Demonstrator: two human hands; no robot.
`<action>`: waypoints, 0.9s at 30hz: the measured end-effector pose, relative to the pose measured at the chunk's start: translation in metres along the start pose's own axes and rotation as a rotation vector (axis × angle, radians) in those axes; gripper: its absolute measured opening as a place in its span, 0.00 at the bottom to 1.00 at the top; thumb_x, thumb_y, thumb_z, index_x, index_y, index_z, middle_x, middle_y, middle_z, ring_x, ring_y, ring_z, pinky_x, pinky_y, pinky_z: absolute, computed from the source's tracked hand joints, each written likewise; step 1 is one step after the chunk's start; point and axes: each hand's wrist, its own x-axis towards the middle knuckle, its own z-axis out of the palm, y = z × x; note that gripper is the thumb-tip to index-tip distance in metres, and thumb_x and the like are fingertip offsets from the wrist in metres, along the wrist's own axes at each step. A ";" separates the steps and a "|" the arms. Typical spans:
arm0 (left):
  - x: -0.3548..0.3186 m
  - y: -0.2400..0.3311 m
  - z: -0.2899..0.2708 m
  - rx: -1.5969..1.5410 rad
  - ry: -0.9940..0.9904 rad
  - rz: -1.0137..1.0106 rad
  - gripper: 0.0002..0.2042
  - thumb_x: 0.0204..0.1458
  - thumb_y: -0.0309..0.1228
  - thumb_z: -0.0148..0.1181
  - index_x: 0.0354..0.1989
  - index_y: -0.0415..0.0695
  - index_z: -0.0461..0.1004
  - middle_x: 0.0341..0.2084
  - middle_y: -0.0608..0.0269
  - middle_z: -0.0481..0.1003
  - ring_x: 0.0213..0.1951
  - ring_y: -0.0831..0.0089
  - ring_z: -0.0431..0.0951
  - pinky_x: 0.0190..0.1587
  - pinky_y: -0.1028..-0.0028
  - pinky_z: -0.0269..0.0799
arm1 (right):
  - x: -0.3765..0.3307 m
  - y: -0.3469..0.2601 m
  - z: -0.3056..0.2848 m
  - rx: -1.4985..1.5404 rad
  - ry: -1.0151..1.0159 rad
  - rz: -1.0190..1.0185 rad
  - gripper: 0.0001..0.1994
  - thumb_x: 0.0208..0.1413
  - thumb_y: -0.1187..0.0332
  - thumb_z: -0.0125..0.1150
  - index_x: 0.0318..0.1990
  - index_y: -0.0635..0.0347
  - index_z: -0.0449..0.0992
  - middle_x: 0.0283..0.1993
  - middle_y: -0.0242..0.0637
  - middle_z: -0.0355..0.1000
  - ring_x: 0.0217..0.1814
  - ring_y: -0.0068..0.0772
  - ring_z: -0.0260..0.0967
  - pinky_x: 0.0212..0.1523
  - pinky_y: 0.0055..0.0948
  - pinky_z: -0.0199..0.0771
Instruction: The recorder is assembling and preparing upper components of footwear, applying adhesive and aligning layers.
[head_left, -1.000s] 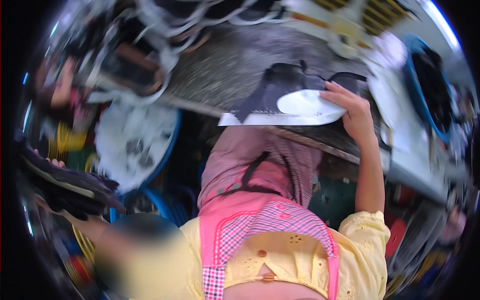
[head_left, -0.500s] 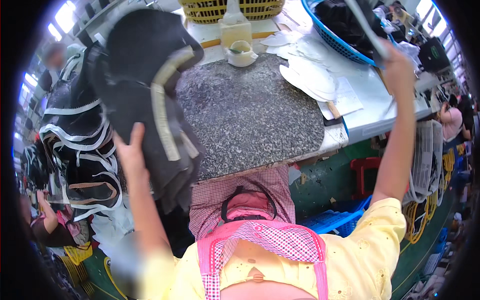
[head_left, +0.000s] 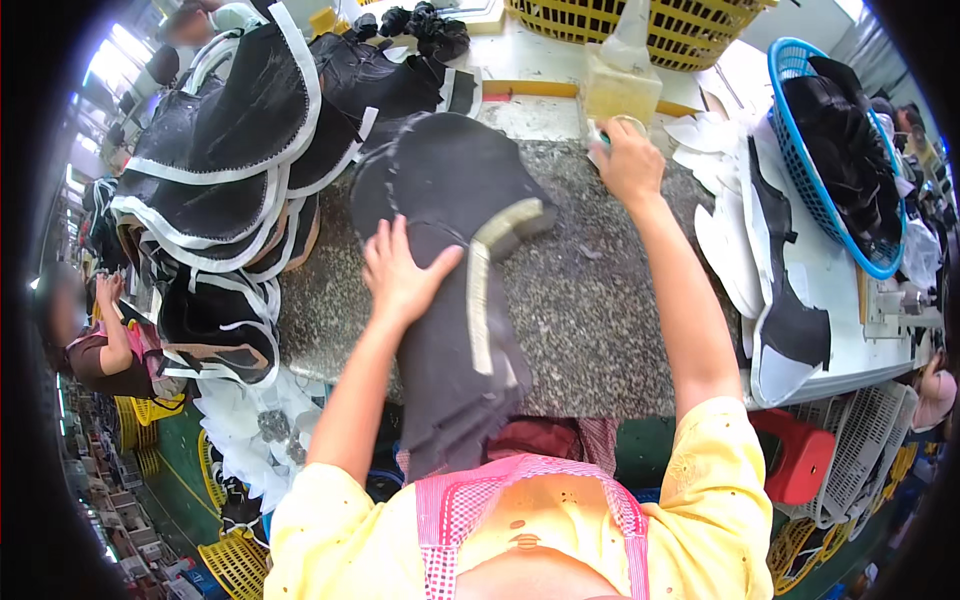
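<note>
A stack of dark, boot-shaped upper pieces (head_left: pixel 455 270) lies on the speckled stone slab (head_left: pixel 590 330), a pale strip running along its curved edge. Its lower end hangs past the slab's near edge. My left hand (head_left: pixel 405 270) rests on the stack, fingers spread. At the slab's far side, my right hand (head_left: pixel 632 165) has its fingers closed beside a squarish glue bottle (head_left: pixel 620 88) of yellowish liquid. A bit of green shows at its fingertips, but what it grips is mostly hidden. A black-and-white cut piece (head_left: pixel 790 335) lies to the right over white pieces (head_left: pixel 725 250).
Black pieces with white edging (head_left: pixel 215 165) are piled high on the left. A yellow basket (head_left: pixel 700 30) stands at the back, and a blue basket (head_left: pixel 775 60) of black material at the right. A red stool (head_left: pixel 800 460) is below the table. Other people sit farther off.
My left hand has brought the dark stack rightward onto the slab. My right hand has let go of the piece it held raised, now lying at the right, and has moved to the glue bottle.
</note>
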 end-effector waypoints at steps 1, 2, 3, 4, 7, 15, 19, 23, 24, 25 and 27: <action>-0.005 0.005 0.006 -0.098 0.031 0.044 0.45 0.36 0.56 0.58 0.58 0.41 0.50 0.59 0.48 0.48 0.60 0.52 0.45 0.59 0.55 0.42 | 0.011 0.011 0.004 -0.026 -0.022 -0.013 0.17 0.42 0.58 0.60 0.41 0.51 0.72 0.32 0.35 0.73 0.33 0.39 0.72 0.31 0.35 0.69; -0.012 0.012 0.011 -0.092 0.034 0.063 0.45 0.36 0.56 0.59 0.58 0.41 0.50 0.59 0.48 0.48 0.60 0.53 0.45 0.59 0.55 0.41 | 0.020 0.020 0.005 -0.051 -0.049 -0.033 0.14 0.43 0.59 0.60 0.39 0.51 0.74 0.31 0.36 0.73 0.32 0.39 0.72 0.29 0.35 0.69; -0.019 0.015 0.013 -0.090 0.032 0.072 0.44 0.35 0.56 0.59 0.58 0.41 0.50 0.59 0.48 0.48 0.60 0.54 0.45 0.59 0.56 0.40 | 0.025 0.023 -0.004 0.087 0.005 0.040 0.09 0.44 0.62 0.60 0.33 0.52 0.76 0.26 0.36 0.73 0.31 0.36 0.72 0.28 0.32 0.68; -0.022 0.016 0.015 -0.097 0.084 0.095 0.42 0.37 0.52 0.60 0.58 0.41 0.50 0.57 0.48 0.52 0.60 0.55 0.47 0.59 0.56 0.40 | 0.027 0.025 -0.012 0.314 0.070 0.108 0.08 0.44 0.64 0.60 0.33 0.53 0.76 0.25 0.36 0.72 0.29 0.34 0.71 0.27 0.31 0.67; -0.005 0.021 0.016 -0.182 0.159 0.169 0.41 0.39 0.48 0.61 0.58 0.42 0.48 0.55 0.49 0.55 0.59 0.55 0.49 0.59 0.56 0.41 | 0.024 0.045 -0.001 0.380 0.036 0.130 0.06 0.43 0.67 0.61 0.30 0.55 0.77 0.25 0.38 0.72 0.22 0.27 0.67 0.24 0.26 0.64; -0.001 0.013 0.013 -0.308 0.278 0.365 0.12 0.42 0.31 0.59 0.39 0.49 0.73 0.26 0.63 0.65 0.33 0.65 0.64 0.43 0.68 0.57 | 0.005 0.081 -0.050 1.010 0.044 0.263 0.07 0.49 0.72 0.58 0.34 0.65 0.76 0.19 0.26 0.65 0.15 0.13 0.54 0.16 0.14 0.51; -0.003 0.015 0.018 -0.501 0.370 0.320 0.11 0.44 0.27 0.57 0.39 0.47 0.72 0.24 0.61 0.65 0.25 0.66 0.68 0.29 0.71 0.64 | -0.014 0.072 -0.076 0.919 -0.090 0.448 0.08 0.51 0.71 0.55 0.36 0.66 0.75 0.21 0.28 0.66 0.14 0.14 0.53 0.13 0.15 0.50; -0.003 0.013 0.018 -0.508 0.287 0.244 0.12 0.46 0.28 0.55 0.41 0.47 0.71 0.26 0.60 0.66 0.27 0.65 0.69 0.30 0.70 0.65 | -0.048 -0.020 -0.063 1.313 -0.128 0.456 0.09 0.51 0.68 0.56 0.36 0.66 0.73 0.21 0.30 0.67 0.12 0.16 0.57 0.12 0.15 0.54; -0.003 0.013 0.021 -0.514 0.276 0.249 0.12 0.46 0.28 0.54 0.41 0.47 0.71 0.26 0.60 0.66 0.27 0.64 0.69 0.31 0.69 0.65 | -0.056 -0.043 -0.056 1.286 -0.187 0.452 0.08 0.51 0.69 0.56 0.35 0.65 0.73 0.21 0.30 0.67 0.12 0.16 0.58 0.12 0.16 0.55; -0.003 0.011 0.022 -0.515 0.268 0.251 0.12 0.46 0.28 0.53 0.41 0.47 0.71 0.27 0.59 0.66 0.28 0.63 0.70 0.32 0.68 0.65 | -0.062 -0.063 -0.045 1.263 -0.249 0.446 0.08 0.51 0.69 0.56 0.35 0.64 0.74 0.21 0.30 0.67 0.11 0.16 0.59 0.12 0.16 0.55; -0.005 0.013 0.019 -0.518 0.228 0.235 0.12 0.47 0.28 0.52 0.42 0.46 0.70 0.27 0.58 0.66 0.29 0.62 0.69 0.33 0.67 0.65 | -0.067 -0.080 -0.021 1.077 -0.272 0.396 0.06 0.50 0.71 0.56 0.34 0.62 0.74 0.20 0.30 0.67 0.12 0.16 0.61 0.12 0.16 0.56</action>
